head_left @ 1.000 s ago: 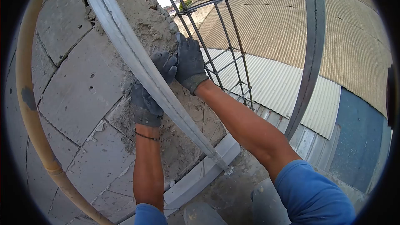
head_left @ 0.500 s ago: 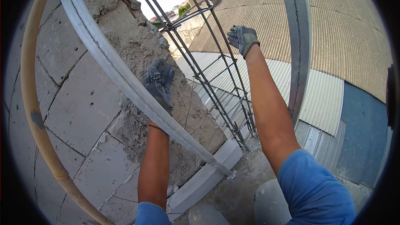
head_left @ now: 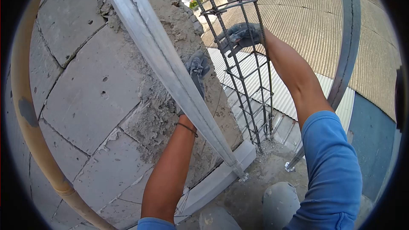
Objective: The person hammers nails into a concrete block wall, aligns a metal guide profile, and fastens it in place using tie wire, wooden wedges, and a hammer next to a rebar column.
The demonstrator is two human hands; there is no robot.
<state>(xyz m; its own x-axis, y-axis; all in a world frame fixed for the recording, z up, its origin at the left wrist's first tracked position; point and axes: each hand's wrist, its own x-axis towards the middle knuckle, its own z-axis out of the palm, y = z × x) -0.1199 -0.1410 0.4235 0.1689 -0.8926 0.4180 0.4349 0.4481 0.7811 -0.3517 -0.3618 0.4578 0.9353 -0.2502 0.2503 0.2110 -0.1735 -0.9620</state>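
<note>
My left hand (head_left: 197,71), in a dark grey glove, is beside the rough mortared wall edge (head_left: 183,30), partly hidden behind a grey metal post (head_left: 166,55). Its fingers are bunched together; whatever may be in them is hidden. My gloved right hand (head_left: 243,35) reaches in among the upright bars of a rebar cage (head_left: 243,76), just below a tie ring (head_left: 232,6). Bars cross in front of it, and its fingers point left, partly stretched and apart.
A bamboo pole (head_left: 38,145) curves down the left side, in front of the block wall (head_left: 89,98). A second metal post (head_left: 347,38) stands at right. Corrugated roofs (head_left: 315,21) lie below, beyond the cage. A concrete beam (head_left: 213,189) runs by my knees.
My right hand has gone from the cage's right side, closed, to in among its bars. My left hand remains near the wall edge. The view has shifted, and the cage appears closer.
</note>
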